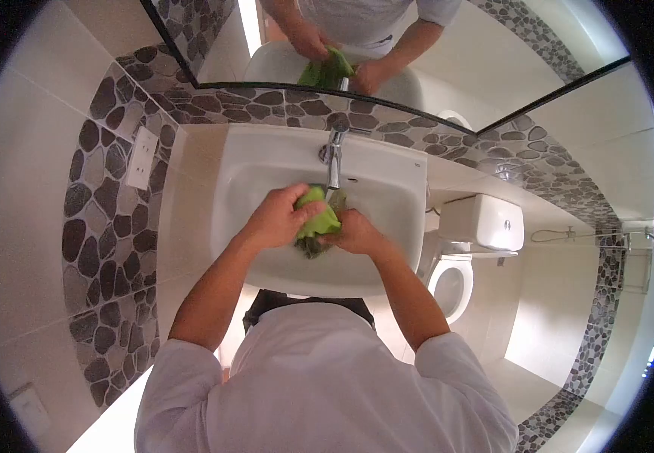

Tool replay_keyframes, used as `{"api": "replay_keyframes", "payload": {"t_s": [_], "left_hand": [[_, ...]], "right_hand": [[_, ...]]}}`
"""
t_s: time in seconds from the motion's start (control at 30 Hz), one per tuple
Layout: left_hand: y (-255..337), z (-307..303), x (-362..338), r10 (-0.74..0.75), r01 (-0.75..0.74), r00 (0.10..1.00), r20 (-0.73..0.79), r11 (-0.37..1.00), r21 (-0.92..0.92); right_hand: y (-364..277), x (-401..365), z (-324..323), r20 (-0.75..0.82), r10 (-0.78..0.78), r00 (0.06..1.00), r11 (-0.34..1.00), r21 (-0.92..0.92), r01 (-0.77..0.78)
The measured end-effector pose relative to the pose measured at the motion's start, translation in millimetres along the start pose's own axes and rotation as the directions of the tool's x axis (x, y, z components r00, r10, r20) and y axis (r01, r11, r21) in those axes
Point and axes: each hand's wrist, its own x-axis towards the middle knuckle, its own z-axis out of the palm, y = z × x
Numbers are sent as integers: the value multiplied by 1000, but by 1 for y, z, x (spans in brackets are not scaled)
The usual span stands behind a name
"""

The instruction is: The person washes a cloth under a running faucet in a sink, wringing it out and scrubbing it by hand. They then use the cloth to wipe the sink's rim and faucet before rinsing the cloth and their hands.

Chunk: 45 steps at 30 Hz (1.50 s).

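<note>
Bright-green bunched cloth [318,220] sits between both hands at the white ceramic sink [395,208], on the person's side of the polished chrome faucet [334,157], slightly left of its spout; long axis unclear, both hands about equally near. Left hand [275,219] grasps it from left of the faucet, thumb across the top; right hand [358,232] grips the right edge, fingertips partly hidden, finger gap can't tell.

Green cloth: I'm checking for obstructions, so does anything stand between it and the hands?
Nothing visible does: the left hand and right hand both hold the green cloth directly, over the sink.
</note>
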Motion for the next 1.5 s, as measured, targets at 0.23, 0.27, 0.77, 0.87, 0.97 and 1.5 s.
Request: {"api": "replay_keyframes", "payload": {"t_s": [0.23,0.27,0.77,0.87,0.97,1.5], "left_hand": [[-60,9,7,105,-109,994,33,897,428],[-76,14,16,15,-121,973,230,883,454],[-105,83,78,148,-3,917,-371,932,364],[-104,74,47,358,-342,892,-277,934,106],[-58,51,15,205,-209,978,42,966,153],[-49,13,-2,211,-150,975,-66,849,507]], "right_hand": [[50,0,23,-100,96,990,-312,942,125],[56,9,26,-58,138,989,-341,935,102],[35,49,57,24,388,921,44,998,-45],[45,39,55,-139,287,948,371,928,23],[4,5,16,-219,66,973,609,781,135],[68,-3,46,-307,74,949,27,952,306]]}}
